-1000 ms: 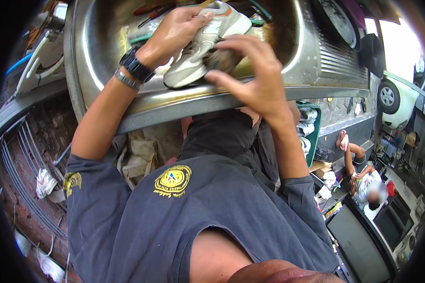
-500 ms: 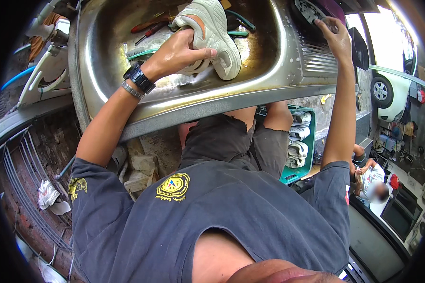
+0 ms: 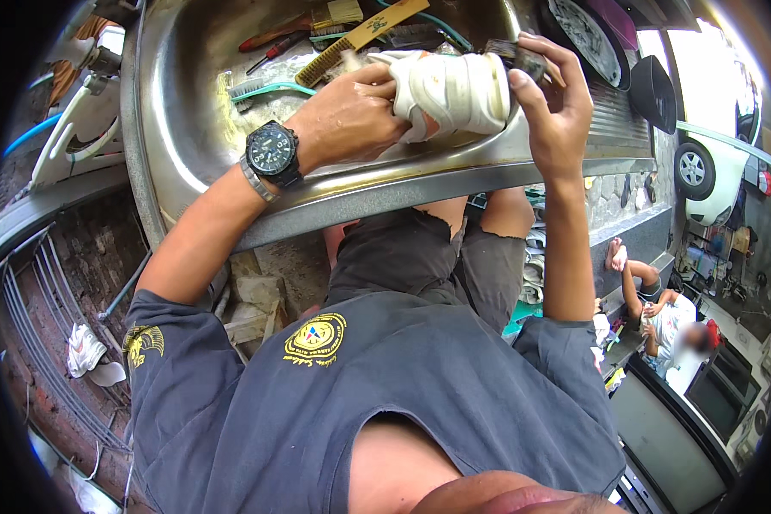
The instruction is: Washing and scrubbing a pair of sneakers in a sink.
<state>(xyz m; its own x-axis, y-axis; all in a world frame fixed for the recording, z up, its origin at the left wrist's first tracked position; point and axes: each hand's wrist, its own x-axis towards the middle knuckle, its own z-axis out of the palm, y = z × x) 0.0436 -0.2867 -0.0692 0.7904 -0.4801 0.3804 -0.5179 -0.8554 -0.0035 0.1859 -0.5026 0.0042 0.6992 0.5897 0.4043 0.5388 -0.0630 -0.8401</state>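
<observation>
A white sneaker (image 3: 454,92) lies on its side above the metal sink (image 3: 173,128). My left hand (image 3: 351,116) is closed around one end of it. At the shoe's other end, my right hand (image 3: 561,98) grips a small dark-bristled brush (image 3: 514,56), its bristles at or touching the shoe. My fingers partly cover the brush. In the basin behind the shoe are a long wooden brush (image 3: 364,38), a green-handled brush (image 3: 274,89) and a thin red-handled tool (image 3: 276,53).
On the ribbed drainboard (image 3: 617,128) at the right stands a dark basin (image 3: 587,38) with suds, beside a black bowl (image 3: 654,96). Under the sink is a teal crate (image 3: 527,317) with shoes. Another person (image 3: 678,321) sits farther right, near a parked car (image 3: 718,176).
My right hand has come left from the suds basin to the shoe, bringing the brush. My left hand has turned the sneaker onto its side, uncovering the wooden brush.
</observation>
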